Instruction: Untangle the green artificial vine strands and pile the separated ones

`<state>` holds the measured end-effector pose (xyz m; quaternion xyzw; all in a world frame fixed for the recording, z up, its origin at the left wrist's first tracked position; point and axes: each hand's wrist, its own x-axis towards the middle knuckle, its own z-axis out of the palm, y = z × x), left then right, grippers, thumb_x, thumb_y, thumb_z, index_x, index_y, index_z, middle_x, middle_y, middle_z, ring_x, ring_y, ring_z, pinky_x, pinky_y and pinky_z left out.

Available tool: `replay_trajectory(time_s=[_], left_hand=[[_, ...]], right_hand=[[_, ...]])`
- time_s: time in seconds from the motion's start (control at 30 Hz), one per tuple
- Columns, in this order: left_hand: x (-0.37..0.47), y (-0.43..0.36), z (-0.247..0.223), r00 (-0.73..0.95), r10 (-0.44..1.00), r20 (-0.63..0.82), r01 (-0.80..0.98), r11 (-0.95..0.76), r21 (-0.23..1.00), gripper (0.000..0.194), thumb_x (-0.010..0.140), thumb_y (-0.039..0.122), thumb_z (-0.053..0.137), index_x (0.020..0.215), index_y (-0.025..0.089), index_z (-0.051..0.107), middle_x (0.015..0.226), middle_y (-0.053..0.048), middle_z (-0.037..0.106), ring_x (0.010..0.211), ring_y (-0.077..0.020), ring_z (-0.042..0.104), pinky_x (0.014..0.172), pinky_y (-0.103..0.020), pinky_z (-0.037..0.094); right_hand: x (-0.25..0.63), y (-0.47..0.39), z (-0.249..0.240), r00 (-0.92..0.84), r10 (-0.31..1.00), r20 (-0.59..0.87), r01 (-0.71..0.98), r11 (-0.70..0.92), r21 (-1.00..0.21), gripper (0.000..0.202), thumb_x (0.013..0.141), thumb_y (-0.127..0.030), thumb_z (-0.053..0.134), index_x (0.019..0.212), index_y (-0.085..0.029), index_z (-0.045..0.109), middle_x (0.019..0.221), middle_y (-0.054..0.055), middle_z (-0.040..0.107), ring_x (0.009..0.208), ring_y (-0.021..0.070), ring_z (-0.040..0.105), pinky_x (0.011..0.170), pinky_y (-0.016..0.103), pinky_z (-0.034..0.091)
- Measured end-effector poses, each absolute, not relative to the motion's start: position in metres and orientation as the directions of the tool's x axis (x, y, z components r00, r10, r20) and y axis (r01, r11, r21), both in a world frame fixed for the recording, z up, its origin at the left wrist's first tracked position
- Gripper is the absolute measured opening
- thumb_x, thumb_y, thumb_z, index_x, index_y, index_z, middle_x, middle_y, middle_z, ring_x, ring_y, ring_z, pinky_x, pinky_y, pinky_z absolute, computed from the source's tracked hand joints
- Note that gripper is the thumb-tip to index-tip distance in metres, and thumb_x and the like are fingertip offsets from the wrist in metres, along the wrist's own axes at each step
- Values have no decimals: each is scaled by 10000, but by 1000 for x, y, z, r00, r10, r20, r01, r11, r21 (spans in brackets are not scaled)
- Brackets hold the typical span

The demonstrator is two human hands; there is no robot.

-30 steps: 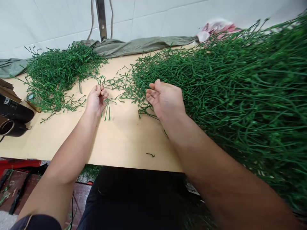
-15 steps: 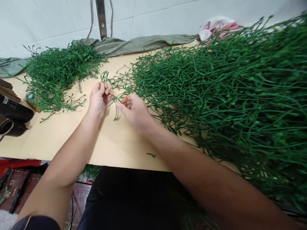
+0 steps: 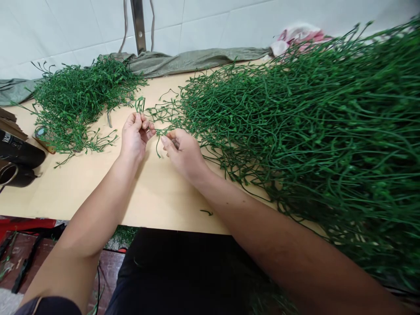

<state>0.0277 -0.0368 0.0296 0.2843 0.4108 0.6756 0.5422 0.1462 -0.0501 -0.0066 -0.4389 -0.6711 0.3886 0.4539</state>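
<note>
My left hand [image 3: 135,133] pinches a few green stems [image 3: 140,104] whose looped tips stick up above the fingers. Just to its right, my right hand [image 3: 183,151] has thumb and fingers pressed together at a thin green stem [image 3: 158,146] that hangs between the hands. A large heap of green stems [image 3: 295,122] spreads over the right side, its loose ends reaching behind both hands. To the left lies a smaller pile of green stems [image 3: 82,96].
The tan tabletop [image 3: 157,197] holds a short stem piece [image 3: 206,212] near its front edge. A black bottle [image 3: 21,150] and a dark mug [image 3: 16,175] are at the left. Grey-green cloth [image 3: 197,57] runs along the wall, with a pink and white cloth [image 3: 300,37] behind the heap.
The stems in my left hand have tilted slightly left. My right thumb has drawn back a little, and fewer stem ends hang between the hands.
</note>
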Motion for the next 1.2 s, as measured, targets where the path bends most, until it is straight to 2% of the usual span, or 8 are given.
replay_trajectory(time_s=[0.2, 0.4, 0.77, 0.87, 1.0, 1.03, 1.1, 1.2], left_hand=[[28, -37, 27, -250, 965, -80, -471, -49, 881, 218, 865, 261, 491, 679, 182, 411, 515, 59, 381, 490, -36, 477, 479, -113, 402], [23, -33, 25, -260, 959, -112, -483, -29, 875, 226, 865, 284, 494, 685, 183, 401, 492, 69, 370, 454, -31, 459, 432, -103, 364], [21, -26, 19, -299, 932, -207, -450, 54, 891, 251, 915, 188, 352, 664, 174, 359, 451, 84, 328, 339, -14, 334, 342, -110, 216], [15, -24, 19, -342, 919, -196, -482, 8, 876, 248, 914, 174, 350, 666, 181, 341, 446, 89, 308, 333, -12, 313, 345, -114, 211], [-3, -19, 17, -459, 873, -168, -548, -129, 827, 261, 913, 133, 326, 658, 188, 318, 425, 91, 271, 322, -16, 275, 351, -119, 226], [-6, -19, 16, -445, 880, -164, -556, -128, 821, 259, 911, 140, 337, 657, 189, 325, 426, 88, 281, 326, -17, 286, 355, -121, 237], [-8, -19, 15, -379, 911, -160, -568, -92, 818, 245, 904, 166, 380, 662, 188, 343, 435, 85, 308, 339, -21, 317, 362, -125, 258], [-3, -22, 15, -255, 954, -159, -548, -7, 837, 220, 894, 197, 417, 680, 182, 369, 461, 83, 339, 363, -22, 358, 371, -127, 269]], right_hand=[[152, -47, 0, -140, 931, 336, 245, 362, -899, 151, 814, -313, 465, 719, -195, 462, 615, -22, 469, 587, 103, 417, 591, 253, 315], [156, -50, 5, -222, 906, 361, 326, 417, -848, 189, 826, -288, 445, 669, -188, 472, 619, -6, 473, 600, 112, 402, 599, 260, 301], [148, -66, 6, -532, 702, 473, 518, 712, -474, 192, 850, -253, 378, 683, -191, 448, 670, 48, 517, 633, 163, 408, 599, 289, 268], [146, -82, 6, -612, 561, 557, 438, 827, -351, 241, 872, -259, 354, 681, -181, 480, 650, 50, 513, 612, 158, 396, 582, 291, 267], [135, -107, 3, -734, 205, 648, 135, 978, -157, 270, 884, -231, 357, 665, -189, 508, 605, 21, 479, 604, 142, 387, 584, 280, 282], [134, -107, 4, -726, 205, 657, 122, 978, -171, 274, 889, -229, 353, 668, -190, 510, 610, 18, 478, 608, 139, 389, 587, 277, 291], [139, -97, 6, -631, 371, 681, 224, 928, -299, 278, 897, -235, 343, 673, -189, 501, 633, 20, 482, 617, 133, 400, 595, 273, 317], [166, -60, 12, -254, 681, 687, 438, 714, -546, 240, 892, -263, 357, 697, -192, 478, 688, 29, 485, 668, 135, 447, 648, 285, 370]])
